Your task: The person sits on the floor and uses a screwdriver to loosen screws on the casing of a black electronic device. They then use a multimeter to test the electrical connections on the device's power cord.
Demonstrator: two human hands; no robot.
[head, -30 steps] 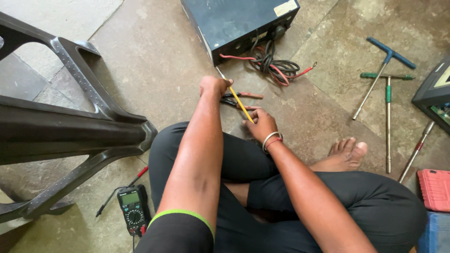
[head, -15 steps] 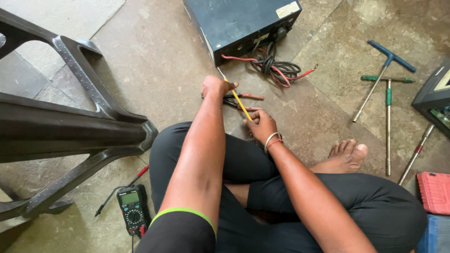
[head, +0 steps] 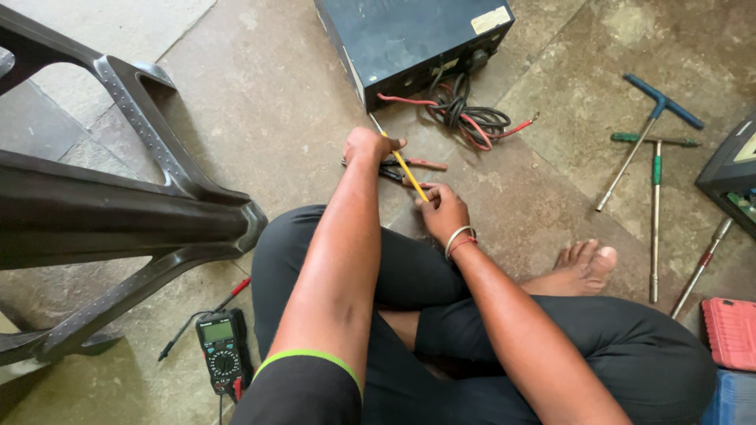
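Two hands are engaged at one spot on the stone floor (head: 260,102), just short of the dark metal box (head: 409,39). My left hand (head: 370,147) is closed in a loose fist over the handles of a pair of pliers (head: 409,165) with reddish grips; the tool lies low, at or just above the floor, and I cannot tell whether its nose grips anything. My right hand (head: 442,211) is pinched shut on the lower end of a yellow-handled screwdriver (head: 405,167), whose shaft slants up past my left fist towards the box. The hands sit near each other, not touching.

Judgement on handling: the screwdriver is light, stiff and slim; the yellow handle is the proper hold, since the bare metal shaft would slip and twist in the fingers. The pliers are heavier, rigid steel, best taken by both sleeved handles, well back from the pivot. Neither item is fragile.

Surroundings: a tangle of red and black cables (head: 465,118) lies against the box. A multimeter (head: 223,358) rests beside my left knee. T-handle drivers (head: 654,106) lie well apart to the right. A dark plastic chair (head: 118,205) lies tipped over on the left.
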